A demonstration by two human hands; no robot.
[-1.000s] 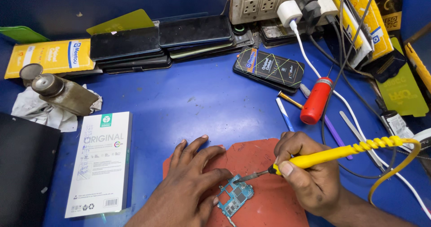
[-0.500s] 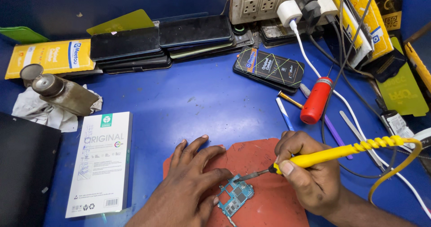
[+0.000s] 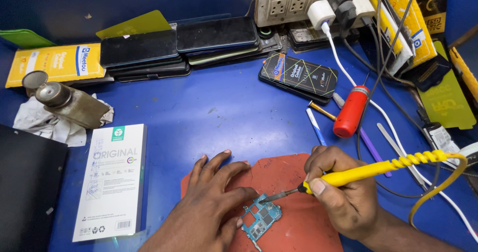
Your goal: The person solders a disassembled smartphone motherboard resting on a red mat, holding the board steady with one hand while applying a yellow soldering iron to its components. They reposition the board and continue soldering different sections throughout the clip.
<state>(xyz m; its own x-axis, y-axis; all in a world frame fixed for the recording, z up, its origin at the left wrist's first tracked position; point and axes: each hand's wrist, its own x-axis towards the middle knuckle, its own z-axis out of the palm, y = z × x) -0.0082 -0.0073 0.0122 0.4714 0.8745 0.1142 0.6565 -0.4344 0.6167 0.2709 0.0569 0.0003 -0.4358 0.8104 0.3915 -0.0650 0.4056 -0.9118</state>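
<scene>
We saw a small blue-green printed circuit board point(image 3: 261, 221) lying on a red-brown rubber mat point(image 3: 284, 175) near the front edge of the blue counter point(image 3: 224, 112). The left hand point(image 3: 211, 209) rested on the mat, its fingers point(image 3: 238, 198) spread apart and pressing the board's left edge. The right hand point(image 3: 343, 192) had its fingers clamped on a yellow-handled soldering iron point(image 3: 368, 171), whose metal tip touched the board's upper edge. Beyond the mat lay a red cylindrical tool point(image 3: 351, 111); to the left lay a white rectangular carton point(image 3: 113, 180).
</scene>
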